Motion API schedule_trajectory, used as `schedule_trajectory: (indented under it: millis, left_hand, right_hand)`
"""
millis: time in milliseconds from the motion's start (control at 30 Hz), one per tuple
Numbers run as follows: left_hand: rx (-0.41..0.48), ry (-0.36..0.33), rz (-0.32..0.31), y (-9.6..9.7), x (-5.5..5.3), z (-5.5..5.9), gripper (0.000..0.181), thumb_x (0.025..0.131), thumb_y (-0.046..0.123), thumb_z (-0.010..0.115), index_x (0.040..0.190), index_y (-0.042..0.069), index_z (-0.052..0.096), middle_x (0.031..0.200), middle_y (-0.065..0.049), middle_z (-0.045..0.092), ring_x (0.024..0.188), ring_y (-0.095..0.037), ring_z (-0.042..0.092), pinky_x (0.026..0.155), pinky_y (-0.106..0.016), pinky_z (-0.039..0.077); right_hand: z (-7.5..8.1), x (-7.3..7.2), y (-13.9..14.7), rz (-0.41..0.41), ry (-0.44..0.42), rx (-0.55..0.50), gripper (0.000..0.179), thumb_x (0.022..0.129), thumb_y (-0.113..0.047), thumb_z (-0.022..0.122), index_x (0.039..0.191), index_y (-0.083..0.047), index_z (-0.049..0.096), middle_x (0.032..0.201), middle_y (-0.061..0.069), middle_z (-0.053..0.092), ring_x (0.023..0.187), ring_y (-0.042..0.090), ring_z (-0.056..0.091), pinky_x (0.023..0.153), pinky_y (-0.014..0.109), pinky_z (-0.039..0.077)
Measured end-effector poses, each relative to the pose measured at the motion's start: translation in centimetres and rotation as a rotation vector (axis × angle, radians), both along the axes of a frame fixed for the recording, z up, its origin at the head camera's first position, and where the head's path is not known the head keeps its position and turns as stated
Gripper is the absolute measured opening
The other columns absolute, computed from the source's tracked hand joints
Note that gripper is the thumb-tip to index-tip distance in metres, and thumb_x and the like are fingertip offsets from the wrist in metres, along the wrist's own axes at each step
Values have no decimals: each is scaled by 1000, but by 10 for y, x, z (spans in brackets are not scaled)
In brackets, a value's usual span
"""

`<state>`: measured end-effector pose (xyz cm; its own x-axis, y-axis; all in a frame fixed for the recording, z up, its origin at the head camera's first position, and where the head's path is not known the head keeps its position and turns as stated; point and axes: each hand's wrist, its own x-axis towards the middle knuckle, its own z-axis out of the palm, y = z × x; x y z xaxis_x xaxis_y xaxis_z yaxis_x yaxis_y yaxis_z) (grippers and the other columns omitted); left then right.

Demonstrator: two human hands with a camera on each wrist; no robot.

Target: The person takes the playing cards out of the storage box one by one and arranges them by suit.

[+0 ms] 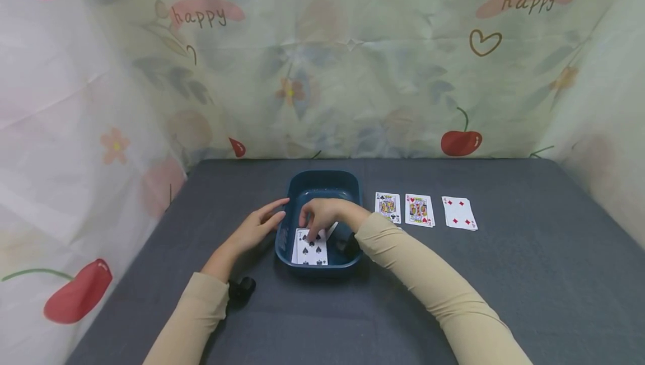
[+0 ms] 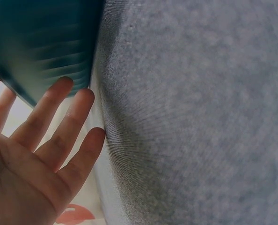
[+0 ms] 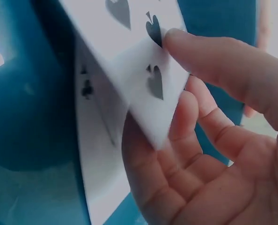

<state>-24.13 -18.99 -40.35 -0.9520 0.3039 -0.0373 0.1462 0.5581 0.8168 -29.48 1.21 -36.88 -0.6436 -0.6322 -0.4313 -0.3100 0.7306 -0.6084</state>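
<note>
A deep teal tray (image 1: 297,186) stands on the table with several playing cards lying in its near end. My right hand (image 1: 325,213) reaches into it and pinches a spade card (image 1: 313,254), which looks like a seven. From the right wrist, the thumb presses the face of this spade card (image 3: 143,70) while fingers curl behind it. Beneath it shows another card (image 3: 97,164) with a club mark. My left hand (image 1: 252,232) is at the tray's left side, fingers spread and fairly straight. In the left wrist view, its fingertips (image 2: 64,84) are against the tray wall (image 2: 45,42).
Right of the tray, a king of clubs (image 1: 387,207), a king of hearts (image 1: 419,210) and a four of diamonds (image 1: 459,213) lie face up in a row, some with cards beneath. The dark grey table (image 1: 322,326) ends at a patterned curtain (image 1: 342,74).
</note>
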Motion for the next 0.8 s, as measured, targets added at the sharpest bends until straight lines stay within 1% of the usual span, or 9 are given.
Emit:
schedule_trajectory:
  millis: [200, 400, 467, 600, 800]
  left_hand:
    - [3, 5, -5, 0, 0, 0, 49, 98, 39, 43, 144, 25, 35, 143, -19, 43, 111, -33, 61, 100, -51, 43]
    - [7, 4, -9, 0, 0, 0, 49, 98, 39, 43, 144, 24, 35, 143, -19, 44, 112, -34, 60, 100, -51, 43]
    - [5, 4, -7, 0, 0, 0, 49, 98, 38, 43, 144, 23, 35, 144, -19, 43, 112, -34, 60, 100, -51, 43]
    - [1, 3, -2, 0, 0, 0, 49, 98, 39, 43, 144, 24, 35, 145, -18, 41, 112, -34, 60, 100, -51, 43]
    - [-11, -2, 7, 0, 0, 0, 49, 98, 39, 43, 144, 25, 35, 145, -17, 41, 112, -33, 60, 101, -52, 42]
  right_hand:
    - [7, 1, 4, 1, -38, -64, 29, 78, -1, 70, 103, -8, 58, 91, 5, 59, 75, 13, 57, 63, 21, 48]
    - [15, 3, 8, -19, -51, -116, 23, 83, -3, 66, 104, -8, 58, 91, 6, 61, 76, 13, 58, 67, 25, 51]
    - [19, 2, 10, -24, -47, -143, 21, 85, -4, 64, 104, -7, 58, 90, 7, 63, 75, 13, 58, 70, 29, 53]
    - [25, 1, 16, -33, -3, -196, 18, 87, -6, 62, 105, -8, 59, 91, 7, 66, 72, 12, 56, 74, 36, 53]
    - [34, 0, 30, -92, 37, -255, 18, 88, -8, 61, 106, -7, 59, 91, 6, 67, 70, 11, 55, 69, 35, 51]
